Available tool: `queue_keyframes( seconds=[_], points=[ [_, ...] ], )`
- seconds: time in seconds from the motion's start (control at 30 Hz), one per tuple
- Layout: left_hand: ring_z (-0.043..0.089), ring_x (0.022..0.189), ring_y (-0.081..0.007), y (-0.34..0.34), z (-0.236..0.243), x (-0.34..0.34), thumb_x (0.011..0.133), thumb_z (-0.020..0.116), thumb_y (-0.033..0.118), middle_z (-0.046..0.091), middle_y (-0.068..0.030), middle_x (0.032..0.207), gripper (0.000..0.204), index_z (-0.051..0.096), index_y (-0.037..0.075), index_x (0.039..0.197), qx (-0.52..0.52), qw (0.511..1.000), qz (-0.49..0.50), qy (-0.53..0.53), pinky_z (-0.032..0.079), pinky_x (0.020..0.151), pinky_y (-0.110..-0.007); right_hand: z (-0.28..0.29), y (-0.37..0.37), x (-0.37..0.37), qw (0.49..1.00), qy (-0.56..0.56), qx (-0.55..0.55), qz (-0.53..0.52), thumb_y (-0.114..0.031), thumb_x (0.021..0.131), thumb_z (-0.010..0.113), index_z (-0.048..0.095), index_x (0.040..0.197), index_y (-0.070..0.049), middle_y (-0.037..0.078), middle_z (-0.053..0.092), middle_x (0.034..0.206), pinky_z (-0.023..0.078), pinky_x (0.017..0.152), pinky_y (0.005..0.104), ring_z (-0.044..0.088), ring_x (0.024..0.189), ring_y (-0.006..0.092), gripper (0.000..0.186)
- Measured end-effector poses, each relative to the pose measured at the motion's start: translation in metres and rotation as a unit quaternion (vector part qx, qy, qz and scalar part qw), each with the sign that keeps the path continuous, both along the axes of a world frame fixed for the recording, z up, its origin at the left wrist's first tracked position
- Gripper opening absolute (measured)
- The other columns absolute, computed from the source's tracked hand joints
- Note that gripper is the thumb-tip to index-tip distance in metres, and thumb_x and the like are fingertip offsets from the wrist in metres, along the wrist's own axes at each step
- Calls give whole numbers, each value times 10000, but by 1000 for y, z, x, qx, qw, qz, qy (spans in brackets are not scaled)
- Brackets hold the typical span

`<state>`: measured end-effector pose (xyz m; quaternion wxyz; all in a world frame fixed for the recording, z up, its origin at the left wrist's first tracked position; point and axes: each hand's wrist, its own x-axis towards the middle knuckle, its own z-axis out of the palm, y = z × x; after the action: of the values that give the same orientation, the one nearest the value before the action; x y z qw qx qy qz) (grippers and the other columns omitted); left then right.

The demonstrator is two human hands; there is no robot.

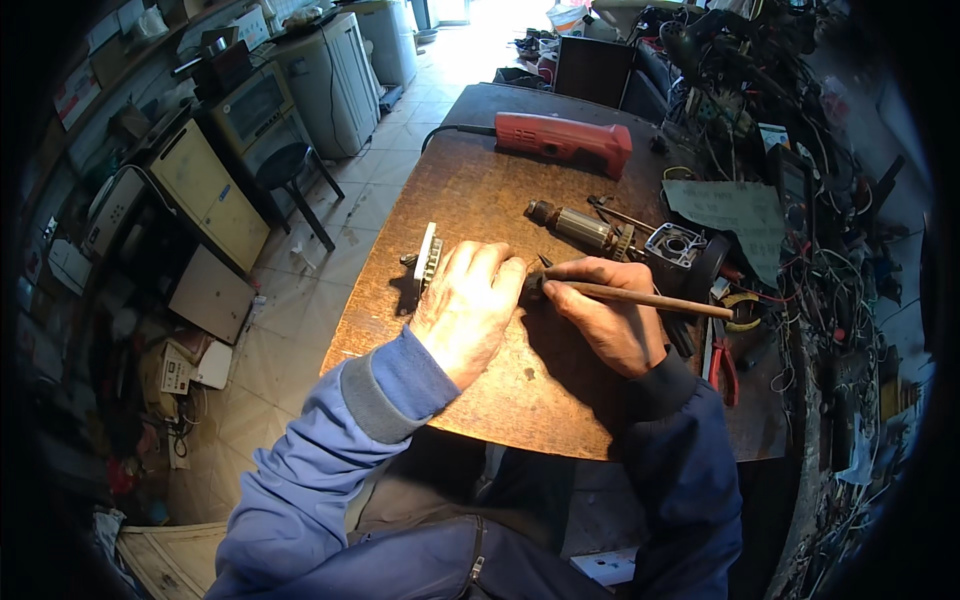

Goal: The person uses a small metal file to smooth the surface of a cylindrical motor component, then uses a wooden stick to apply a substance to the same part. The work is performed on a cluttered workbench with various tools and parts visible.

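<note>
- Two hands at work on the dark brown wooden table [470, 190]; on it sit one red power-tool housing [563, 140], one bare motor armature with copper windings [583, 229], one grey metal gear case [677, 244] and one pair of red-handled pliers [722, 362].
- Left hand [466, 308] lies palm down, its grip curled together over a small dark part that it mostly hides; whether the fingers truly pinch it, I cannot tell.
- Just left of those fingers a flat silvery finned metal piece [429, 257] stands on edge, touching or nearly touching the hand.
- Right hand [610, 312] has its grip clamped on one long thin wooden-handled tool [640, 298].
- The tool's handle runs off to the right, its working end pointing left, meeting the left hand's fingertips.
</note>
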<state>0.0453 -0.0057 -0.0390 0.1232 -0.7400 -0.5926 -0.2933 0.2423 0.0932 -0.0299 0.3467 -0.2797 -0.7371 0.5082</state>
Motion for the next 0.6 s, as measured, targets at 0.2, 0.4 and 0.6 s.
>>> queue_keyframes(
  seconds=[0.2,0.4,0.6],
  points=[
    [655,1109,-366,4,-3,0,879,660,7,704,-175,1145,234,640,9,1112,32,999,1,24,553,999,-457,-2,6,9,992,-76,83,-66,-106,938,759,811,1057,54,142,821,920,598,741,302,767,830,162,206],
    [653,1088,-359,4,-2,0,889,647,8,705,-164,1118,187,627,22,1075,37,999,-4,13,553,989,-455,2,1,0,996,-42,77,1,-109,929,745,805,1083,56,155,817,912,606,750,322,769,830,170,234],
    [653,1114,-372,4,-4,0,870,691,-3,702,-182,1168,313,650,-4,1180,25,1000,-1,16,557,999,-458,2,3,6,999,17,-16,-31,-60,949,754,814,1100,44,125,818,953,593,759,284,760,858,149,194]
  ],
)
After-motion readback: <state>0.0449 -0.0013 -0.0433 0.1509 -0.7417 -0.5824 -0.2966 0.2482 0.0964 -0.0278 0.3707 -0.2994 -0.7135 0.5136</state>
